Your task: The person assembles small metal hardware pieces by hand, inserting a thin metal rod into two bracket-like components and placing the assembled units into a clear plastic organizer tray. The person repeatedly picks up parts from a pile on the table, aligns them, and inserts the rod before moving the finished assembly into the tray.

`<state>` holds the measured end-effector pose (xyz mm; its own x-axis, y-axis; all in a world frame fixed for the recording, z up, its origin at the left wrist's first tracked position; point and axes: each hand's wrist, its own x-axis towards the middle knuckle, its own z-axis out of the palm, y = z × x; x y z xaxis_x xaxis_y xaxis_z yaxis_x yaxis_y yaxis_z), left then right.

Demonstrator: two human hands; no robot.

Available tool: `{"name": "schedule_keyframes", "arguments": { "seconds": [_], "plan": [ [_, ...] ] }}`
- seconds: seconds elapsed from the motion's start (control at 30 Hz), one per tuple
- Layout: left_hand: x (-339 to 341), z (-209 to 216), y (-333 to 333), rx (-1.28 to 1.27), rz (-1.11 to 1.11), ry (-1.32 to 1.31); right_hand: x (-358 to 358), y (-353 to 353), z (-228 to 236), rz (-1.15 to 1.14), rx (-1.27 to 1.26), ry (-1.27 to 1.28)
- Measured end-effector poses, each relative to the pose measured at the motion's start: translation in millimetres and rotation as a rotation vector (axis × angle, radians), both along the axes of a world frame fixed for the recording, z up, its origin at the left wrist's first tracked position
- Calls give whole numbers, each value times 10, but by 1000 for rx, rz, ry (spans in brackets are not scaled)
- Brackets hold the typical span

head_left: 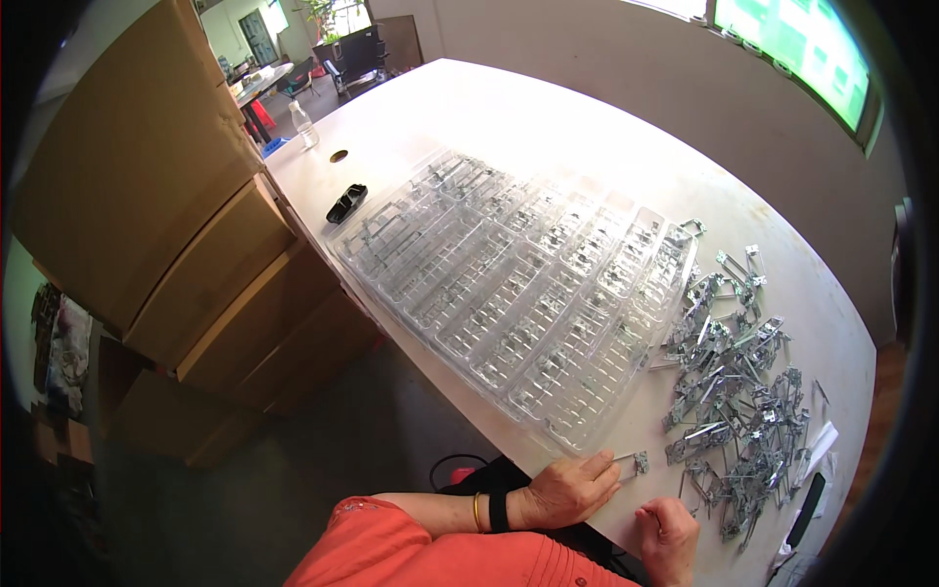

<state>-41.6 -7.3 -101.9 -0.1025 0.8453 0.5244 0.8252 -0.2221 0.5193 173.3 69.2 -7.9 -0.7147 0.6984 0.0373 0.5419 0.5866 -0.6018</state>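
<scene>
My left hand is at the near edge of the table, its fingers closed on one end of a small silver metal bracket with thin rods. The bracket's flat end sticks out to the right. Beside it, nearer to me, my right hand is curled with the thumb on top; what it holds, if anything, is hidden. A heap of similar metal brackets lies to the right of both hands. Beyond my left hand, clear plastic trays spread over the table, their compartments filled with rows of these metal parts.
Tall cardboard boxes stand stacked left of the white table. A black object and a clear bottle are on its far left. At the right edge lie a black-handled tool and white paper.
</scene>
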Motion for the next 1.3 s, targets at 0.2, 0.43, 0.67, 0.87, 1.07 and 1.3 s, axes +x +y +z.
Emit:
{"name": "schedule_keyframes", "arguments": {
  "seconds": [0.2,0.43,0.67,0.87,1.07,1.3],
  "plan": [
    [-1,12,-1,1,-8,-25,2,-21,-7,-11,-5,-10],
    [4,-20,-4,6,-9,-27,-12,-35,14,-15,1,-16],
    [2,-8,3,24,-3,-18,2,-42,-11,-8,11,-17],
    [-4,-8,1,41,-6,-16,1,-68,-6,-23,-4,-13],
    [-18,15,-9,25,-15,-15,-3,-93,-106,-48,127,44],
    [-34,-35,49,23,-22,30,43,-5,-152,-45,84,-14]
  ]
}}
